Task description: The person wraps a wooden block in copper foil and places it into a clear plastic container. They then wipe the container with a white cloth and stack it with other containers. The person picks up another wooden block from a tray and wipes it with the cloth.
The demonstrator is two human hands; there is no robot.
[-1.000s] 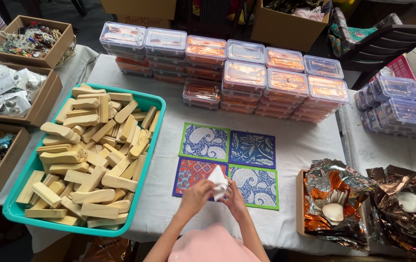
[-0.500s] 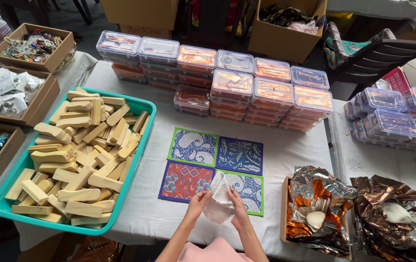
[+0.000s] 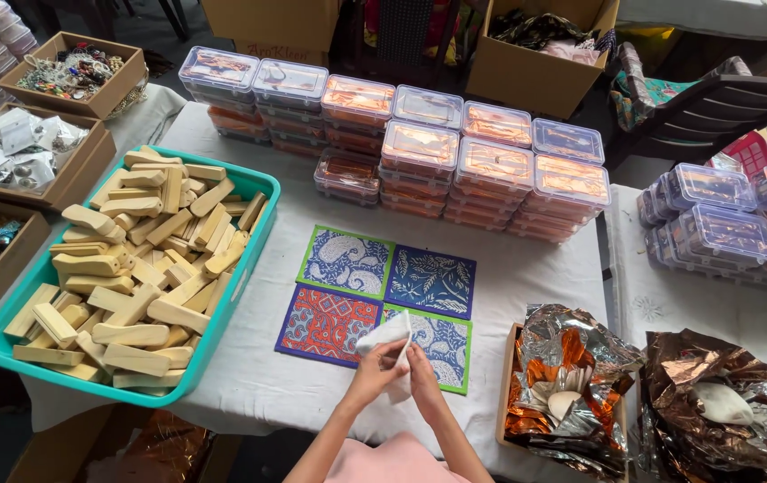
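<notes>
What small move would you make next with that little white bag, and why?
Probably pull the white bag wider open. Both hands, left and right, pinch it above the patterned cards, and it looks flat, with nothing visibly inside.

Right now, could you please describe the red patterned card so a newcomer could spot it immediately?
On the white table, between the teal tub of wooden blocks and the foil wrappers, four patterned cards form a square. The red card is at its near left corner, the only one with a purple border.

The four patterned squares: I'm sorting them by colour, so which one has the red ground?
The near-left square, purple-edged with a red ground. The other three are blue and white; the hands work over the near-right one.
</notes>
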